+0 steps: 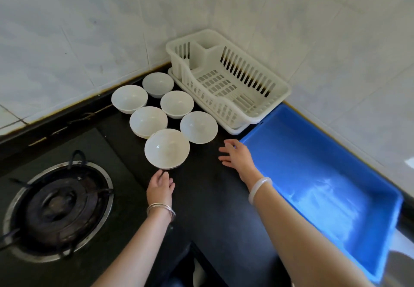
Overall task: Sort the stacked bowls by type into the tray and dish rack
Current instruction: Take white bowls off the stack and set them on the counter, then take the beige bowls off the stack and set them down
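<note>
Several white bowls stand upright in two rows on the black counter (208, 188). The nearest bowl (167, 147) has a dark pattern at its base; to its right is a plain bowl (199, 127). Behind them stand another bowl (148, 121) and more toward the wall. My left hand (160, 186) reaches just below the nearest bowl's base, fingertips at it, holding nothing. Fingers spread over the counter, my right hand (236, 155) is open between the bowls and the blue tray (378, 186). The white dish rack (277, 85) stands in the corner.
A gas burner (57, 206) lies in the stove top at the left. Tiled walls close off the back and right sides. The blue tray runs along the right wall, touching the rack's front end.
</note>
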Motion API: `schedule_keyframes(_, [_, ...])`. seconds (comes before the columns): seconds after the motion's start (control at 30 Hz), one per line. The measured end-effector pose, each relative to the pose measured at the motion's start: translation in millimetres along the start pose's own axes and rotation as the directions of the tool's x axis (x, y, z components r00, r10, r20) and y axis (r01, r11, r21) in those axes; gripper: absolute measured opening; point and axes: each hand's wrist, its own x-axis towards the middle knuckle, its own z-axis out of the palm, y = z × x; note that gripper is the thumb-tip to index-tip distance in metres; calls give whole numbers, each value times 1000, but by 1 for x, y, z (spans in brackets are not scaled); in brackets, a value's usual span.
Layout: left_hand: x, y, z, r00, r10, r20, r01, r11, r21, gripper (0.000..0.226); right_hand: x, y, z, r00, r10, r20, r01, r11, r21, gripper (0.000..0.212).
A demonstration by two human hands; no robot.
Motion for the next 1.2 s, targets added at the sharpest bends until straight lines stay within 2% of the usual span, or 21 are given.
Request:
schedule_keyframes(0.13, [-36, -17, 16, 976, 41, 215, -86, 975, 205, 30, -47, 29, -48, 995, -78, -69, 67, 988, -143, 15])
schedule_keyframes(0.23, [-76, -36, 36, 920, 42, 389, -184, 924, 336, 24, -91, 63, -93, 973, -127, -192, 79, 968, -239, 16])
schedule_keyframes(0.33, [-121, -63, 54, 837, 64, 543, -370, 798, 476, 17, -136, 100, -139, 932, -155, -327, 31, 934, -356, 13])
schedule_keyframes(0.43, [-164, -92, 68, 729, 30, 683, -526, 663, 532, 17, -176, 138, -180, 853, -147, -501, -117, 882, -457, 10])
schedule_keyframes(0.53, [-202, -117, 80, 601, -24, 799, -680, 510, 527, 17, -213, 173, -210, 777, -170, -606, -231, 819, -526, 18])
schedule_keyframes(0.63, [-228, -135, 89, 505, -49, 862, -792, 369, 485, 22, -238, 199, -225, 759, -145, -634, -328, 757, -565, 25])
schedule_keyframes(0.77, [-246, -148, 96, 491, -75, 868, -826, 277, 491, 28, -250, 218, -227, 767, -103, -633, -330, 782, -528, 16])
schedule_keyframes(0.9, [-251, -152, 98, 494, -53, 868, -840, 230, 492, 28, -249, 220, -225, 742, -114, -661, -302, 823, -481, 8])
schedule_keyframes(1.0, [-254, -152, 97, 497, -45, 867, -842, 219, 494, 28, -249, 219, -225, 747, -137, -650, -276, 827, -491, 17])
schedule_keyframes(1.2, [-257, -154, 94, 511, -25, 859, -827, 256, 500, 27, -251, 218, -225, 744, -177, -645, -289, 784, -549, 7])
